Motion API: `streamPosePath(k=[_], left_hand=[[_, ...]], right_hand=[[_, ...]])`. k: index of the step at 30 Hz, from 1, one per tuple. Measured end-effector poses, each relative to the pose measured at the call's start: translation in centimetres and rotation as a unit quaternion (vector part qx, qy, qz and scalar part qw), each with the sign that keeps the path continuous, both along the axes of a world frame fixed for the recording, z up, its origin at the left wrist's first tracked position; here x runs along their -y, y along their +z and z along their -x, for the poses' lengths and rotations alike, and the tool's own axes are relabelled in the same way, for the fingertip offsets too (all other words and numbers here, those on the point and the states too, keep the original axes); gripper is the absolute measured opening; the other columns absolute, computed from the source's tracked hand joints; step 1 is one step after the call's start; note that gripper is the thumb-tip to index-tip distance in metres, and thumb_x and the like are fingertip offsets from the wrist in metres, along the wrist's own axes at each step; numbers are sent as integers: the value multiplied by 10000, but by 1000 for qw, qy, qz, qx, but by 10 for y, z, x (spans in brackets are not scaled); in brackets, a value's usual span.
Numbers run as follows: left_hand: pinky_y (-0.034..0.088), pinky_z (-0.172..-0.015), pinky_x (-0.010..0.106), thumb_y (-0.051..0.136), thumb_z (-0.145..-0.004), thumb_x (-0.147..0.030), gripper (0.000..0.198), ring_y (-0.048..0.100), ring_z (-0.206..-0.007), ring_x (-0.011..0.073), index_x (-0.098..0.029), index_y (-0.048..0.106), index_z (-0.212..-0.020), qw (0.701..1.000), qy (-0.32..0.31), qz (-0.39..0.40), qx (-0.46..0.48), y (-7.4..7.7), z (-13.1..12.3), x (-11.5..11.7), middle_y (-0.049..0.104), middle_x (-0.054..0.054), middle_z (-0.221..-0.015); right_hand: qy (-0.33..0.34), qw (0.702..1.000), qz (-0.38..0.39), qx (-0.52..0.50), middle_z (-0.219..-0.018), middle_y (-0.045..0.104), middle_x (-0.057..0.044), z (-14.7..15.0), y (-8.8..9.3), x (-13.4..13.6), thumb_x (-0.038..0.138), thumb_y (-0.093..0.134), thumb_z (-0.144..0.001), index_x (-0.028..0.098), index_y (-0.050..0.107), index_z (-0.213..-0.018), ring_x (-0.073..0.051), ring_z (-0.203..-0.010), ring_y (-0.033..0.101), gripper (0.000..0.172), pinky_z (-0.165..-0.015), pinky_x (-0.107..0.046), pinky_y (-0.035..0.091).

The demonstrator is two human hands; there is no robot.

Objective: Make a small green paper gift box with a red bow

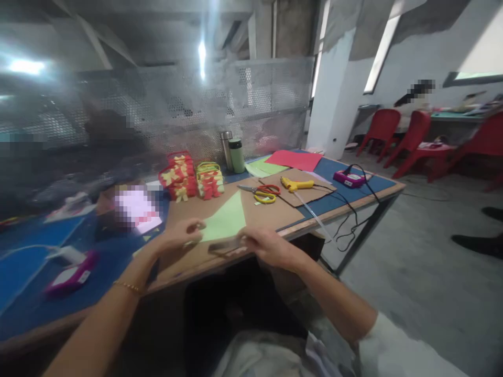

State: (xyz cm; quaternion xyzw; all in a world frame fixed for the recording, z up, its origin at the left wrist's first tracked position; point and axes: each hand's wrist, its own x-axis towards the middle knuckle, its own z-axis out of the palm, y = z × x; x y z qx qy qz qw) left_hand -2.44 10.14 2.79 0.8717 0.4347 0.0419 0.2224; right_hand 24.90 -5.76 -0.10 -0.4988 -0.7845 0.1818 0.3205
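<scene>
A light green sheet of paper (225, 221) lies on a brown board at the table's front edge. My left hand (181, 234) is at its left edge, fingers bent and closed on the paper's border. By the sheet's lower right corner, my right hand (267, 245) has thumb and finger together on a dark flat piece (223, 246), whose kind I cannot make out. Behind the sheet are scissors (266, 192) with red and yellow handles. A yellow glue gun (296, 184) rests on another brown board to the right, its clear glue stick hanging past the table edge.
Red and yellow-green decorated bundles (181, 178) stand behind the board, near a green bottle (236, 157) and a steel flask (226, 144). Red paper (294, 159) lies at the back. A lit phone screen (139, 209) and purple power strips (73, 275) sit on the table; cords (356, 217) hang at right.
</scene>
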Motion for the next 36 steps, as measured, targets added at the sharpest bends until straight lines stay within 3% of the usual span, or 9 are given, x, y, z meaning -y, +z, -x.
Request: streamPosePath(k=[6, 9, 12, 16, 19, 21, 27, 32, 36], left_hand=[[490, -919, 436, 647, -771, -579, 605, 629, -1038, 327, -197, 706, -1235, 981, 32, -190, -32, -17, -7, 22, 658, 130, -1141], [418, -1060, 512, 661, -794, -556, 594, 573, -1221, 384, -239, 688, -1296, 963, 26, -266, -37, -20, -6, 25, 613, 152, -1356], [378, -1112, 538, 676, -800, -533, 760, 505, -1348, 417, -234, 536, -1484, 966, 10, -254, -51, -21, -6, 26, 503, 170, -1542], [358, -1140, 511, 624, -865, -524, 841, 469, -1406, 378, -269, 330, -1610, 976, -5, -211, -49, -23, -9, 31, 472, 142, -1589], [351, -1131, 532, 617, -878, -539, 806, 504, -1351, 394, -243, 384, -1590, 977, 14, -206, -50, -26, -10, 36, 547, 172, -1501], [357, -1113, 538, 621, -879, -549, 777, 529, -1296, 394, -233, 434, -1564, 975, 19, -215, -44, -26, -10, 39, 581, 179, -1434], [313, -1140, 495, 605, -914, -549, 735, 519, -1291, 342, -227, 441, -1554, 974, -4, -225, -23, -28, -10, 53, 602, 166, -1357], [296, -1146, 502, 590, -933, -522, 714, 544, -1255, 320, -175, 448, -1541, 965, 12, -259, -24, -32, 12, 67, 642, 164, -1273], [317, -1122, 476, 562, -955, -495, 670, 568, -1234, 314, -157, 465, -1526, 948, 93, -298, -61, -20, 52, 81, 660, 169, -1279]], right_hand=[[-216, 973, -50, -68, -775, 668, -37, -63, -18, -11, 281, 417, -989, 147, 654, -1079, -181, -703, 609, 287, -698, -271, 451], [-292, 951, -95, -26, -906, 712, -96, -75, -26, -22, 236, 365, -986, 135, 638, -1222, -215, -773, 625, 375, -734, -301, 456], [-336, 931, -114, 91, -1032, 723, -143, -76, -31, -29, 174, 357, -979, 145, 658, -1292, -249, -897, 619, 435, -793, -322, 428], [-308, 919, -100, 227, -1017, 721, -132, -76, -36, -30, 228, 423, -1007, 229, 757, -1195, -273, -1014, 576, 384, -913, -375, 374], [-316, 913, -109, 234, -1223, 708, -135, -78, -40, -28, 373, 480, -1015, 250, 803, -1047, -315, -1116, 552, 348, -969, -445, 368], [-311, 913, -149, 217, -1392, 639, -142, -75, -40, -30, 380, 464, -1022, 231, 784, -1116, -328, -1214, 530, 365, -1026, -473, 366], [-64, 961, -206, 174, -1590, 473, -165, -41, -44, -49, 353, 350, -1055, 112, 492, -1505, -261, -1495, 380, 530, -1197, -446, 333], [-37, 968, -164, 188, -1479, 591, -190, -25, -62, -60, 444, 389, -1043, 95, 460, -1518, -290, -1411, 507, 594, -1154, -452, 399], [-43, 959, -187, 207, -1413, 645, -181, -28, -68, -60, 453, 388, -1044, 128, 526, -1460, -302, -1295, 593, 546, -1082, -457, 442]])
